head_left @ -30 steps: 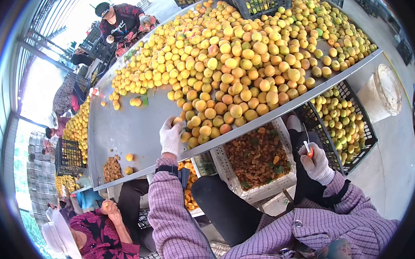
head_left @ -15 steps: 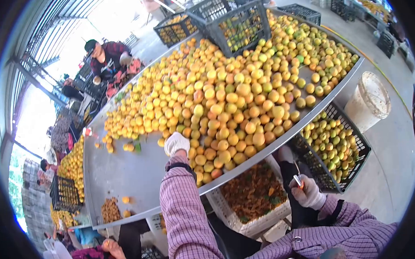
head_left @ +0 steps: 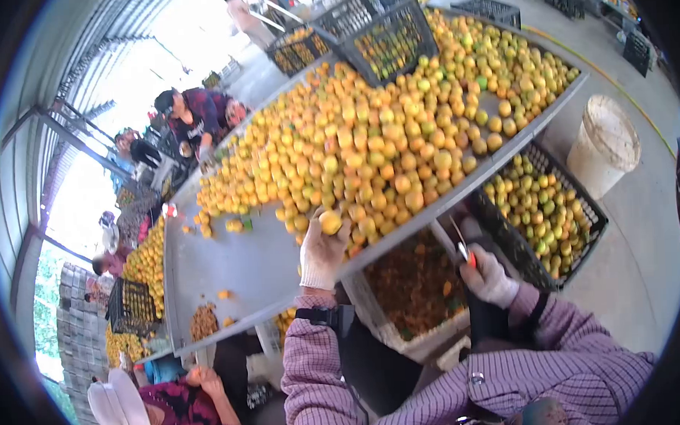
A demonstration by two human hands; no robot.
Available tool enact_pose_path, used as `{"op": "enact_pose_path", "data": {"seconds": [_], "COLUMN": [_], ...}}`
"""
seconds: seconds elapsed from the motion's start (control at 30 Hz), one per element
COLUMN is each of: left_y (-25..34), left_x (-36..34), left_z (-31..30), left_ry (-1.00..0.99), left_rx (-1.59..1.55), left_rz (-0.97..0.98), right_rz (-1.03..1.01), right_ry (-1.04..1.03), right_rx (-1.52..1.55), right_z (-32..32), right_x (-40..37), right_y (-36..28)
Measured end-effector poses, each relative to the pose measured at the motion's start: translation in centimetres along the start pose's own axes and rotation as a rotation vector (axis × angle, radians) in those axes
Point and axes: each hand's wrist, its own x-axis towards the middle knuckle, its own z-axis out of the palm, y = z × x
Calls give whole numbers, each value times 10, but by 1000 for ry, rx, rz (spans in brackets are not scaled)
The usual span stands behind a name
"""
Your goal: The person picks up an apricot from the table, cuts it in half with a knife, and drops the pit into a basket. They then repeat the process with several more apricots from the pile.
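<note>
My left hand (head_left: pixel 323 256), in a pale glove, has its fingers wrapped round a yellow apricot (head_left: pixel 331 222) above the near edge of the metal table (head_left: pixel 252 268). A heap of yellow-orange apricots (head_left: pixel 375 159) covers much of the tabletop just beyond it. Lower right, my right hand (head_left: pixel 491 279), also gloved, is closed on a small knife (head_left: pixel 463 251) with an orange and white handle. Its thin blade points up and away. Below the table edge, between my hands, a pale crate (head_left: pixel 385 316) contains brown scraps.
A black crate (head_left: pixel 596 222) of greener fruit stands at right beside a white bucket (head_left: pixel 603 147). Another black crate (head_left: pixel 390 42) rests tilted on the heap. One person (head_left: pixel 191 120) works across the table; another in a white hat (head_left: pixel 122 407) sits lower left.
My left hand has drawn back from the heap towards me and turned over, now with an apricot in its fingers. My right hand, still on the knife, has shifted slightly left and up.
</note>
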Motion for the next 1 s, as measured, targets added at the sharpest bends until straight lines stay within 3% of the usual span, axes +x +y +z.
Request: {"op": "enact_pose_path", "data": {"seconds": [0.03,0.1,0.17,0.23,0.33,0.37,0.43,0.5,0.73,0.9,1.0], "left_y": [-11,-22,-40,-58,-85,-93,-107,-116,-136,-145,-140], "left_x": [-26,-77,-115,-140,-170,-177,-188,-198,-212,-220,-218], "left_z": [15,67,90,92,92,91,87,94,101,105,110], "left_ry": [37,54,84,82,133,136,193,282,168,130,109], "left_rx": [-58,-367,-361,-350,-474,-492,-562,-542,-369,-343,-301], "left_rz": [-27,-167,-177,-164,-201,-203,-266,-291,-276,-283,-296], "right_rz": [-78,118,153,328,340,441,444,457,407,327,320], "right_ry": [31,14,34,-73,-221,-269,-317,-346,-378,-336,-289], "right_rx": [-113,-5,-11,71,61,118,214,103,184,-120,2], "right_z": [1,2,7,10,27,30,42,46,52,48,48], "right_x": [1,-1,-2,-9,-30,-36,-47,-54,-62,-64,-65], "right_y": [11,-5,4,-12,-16,-34,-38,-46,-44,-36,-34]}}
